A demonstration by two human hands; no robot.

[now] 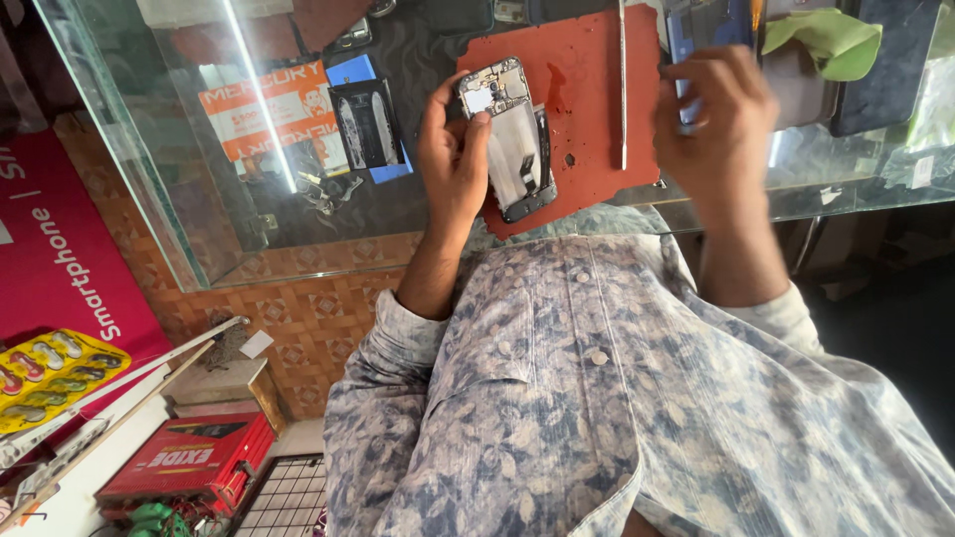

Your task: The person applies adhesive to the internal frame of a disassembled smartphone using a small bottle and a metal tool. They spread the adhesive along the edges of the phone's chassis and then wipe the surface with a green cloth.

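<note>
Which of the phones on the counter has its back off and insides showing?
The phone gripped by the left hand over the red mat; its circuit board shows, the others are closed.

a red mat (587, 80) lies on the glass desk (199, 199); the shirt (597, 398) is pale blue-grey with a floral pattern; the cloth (831, 40) is light green.

Opened phone (509, 134), back off, shiny metal and small parts showing, tilted over red mat. Blue phone (696, 40) flat, partly hidden.
</note>
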